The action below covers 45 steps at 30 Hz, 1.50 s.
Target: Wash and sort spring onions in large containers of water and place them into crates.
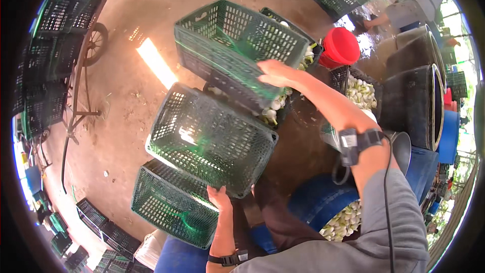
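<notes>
My left hand (219, 198) grips the near edge of a dark green plastic crate (212, 139), which holds no vegetables that I can see. Farther off, my right hand (277, 73) has its fingers over the near right side of another dark green crate (237, 35), also with nothing visible in it. This far crate sits above crates with white, bulb-like vegetables (275, 107) with green ends, partly hidden beneath it. A third green crate (174, 205) lies just left of my left hand, partly under the middle crate.
A red bucket (341, 46) stands beyond my right hand. Large black barrels (411, 106) line the right side. Near my legs, a blue container (321, 199) holds more white vegetables. Stacked crates (55, 50) rest on a wheeled cart at left. Another person (404, 12) is at far right.
</notes>
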Each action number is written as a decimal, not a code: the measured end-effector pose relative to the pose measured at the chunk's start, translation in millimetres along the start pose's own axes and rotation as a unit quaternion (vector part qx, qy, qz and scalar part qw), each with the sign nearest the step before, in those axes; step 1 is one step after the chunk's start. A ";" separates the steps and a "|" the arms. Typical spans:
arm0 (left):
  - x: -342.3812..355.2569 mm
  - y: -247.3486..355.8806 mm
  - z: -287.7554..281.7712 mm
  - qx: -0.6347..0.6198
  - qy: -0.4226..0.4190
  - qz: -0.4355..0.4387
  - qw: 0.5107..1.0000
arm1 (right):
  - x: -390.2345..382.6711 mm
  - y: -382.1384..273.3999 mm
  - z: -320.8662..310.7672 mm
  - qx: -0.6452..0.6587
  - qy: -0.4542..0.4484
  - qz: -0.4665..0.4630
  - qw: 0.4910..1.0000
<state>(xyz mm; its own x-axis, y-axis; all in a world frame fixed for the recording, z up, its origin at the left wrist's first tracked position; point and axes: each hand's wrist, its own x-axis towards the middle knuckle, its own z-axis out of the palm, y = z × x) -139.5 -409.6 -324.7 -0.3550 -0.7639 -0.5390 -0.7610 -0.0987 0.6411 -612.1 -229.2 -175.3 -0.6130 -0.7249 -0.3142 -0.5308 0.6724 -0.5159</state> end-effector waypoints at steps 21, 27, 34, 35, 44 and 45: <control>19.9 15.4 -11.9 -0.160 -0.058 -0.058 0.984 | -184.6 147.0 231.8 0.569 0.321 0.677 0.340; 8.4 22.9 -29.1 0.093 0.014 0.074 0.993 | -151.9 170.9 296.7 0.673 0.367 0.579 0.279; -78.0 217.1 58.6 0.304 -0.137 0.574 0.748 | -161.2 218.5 285.0 0.855 0.418 0.275 0.137; -79.7 237.5 89.8 0.330 -0.169 0.599 0.710 | -180.1 229.2 254.1 0.904 0.371 0.189 0.096; 2.9 239.7 274.9 0.358 -0.171 0.638 0.660 | -370.7 55.7 149.9 0.948 0.314 0.016 0.046; -16.3 244.2 283.0 0.343 -0.208 0.587 0.703 | -402.7 45.8 174.2 0.920 0.393 -0.007 0.018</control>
<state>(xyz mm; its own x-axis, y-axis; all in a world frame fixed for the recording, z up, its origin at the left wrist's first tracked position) -473.1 -240.7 -314.0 -0.9769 0.2046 -0.0625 0.1571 0.8844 0.4394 -287.6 67.5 -211.2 -0.8225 -0.0120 -0.5687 -0.0602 -0.9923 0.1080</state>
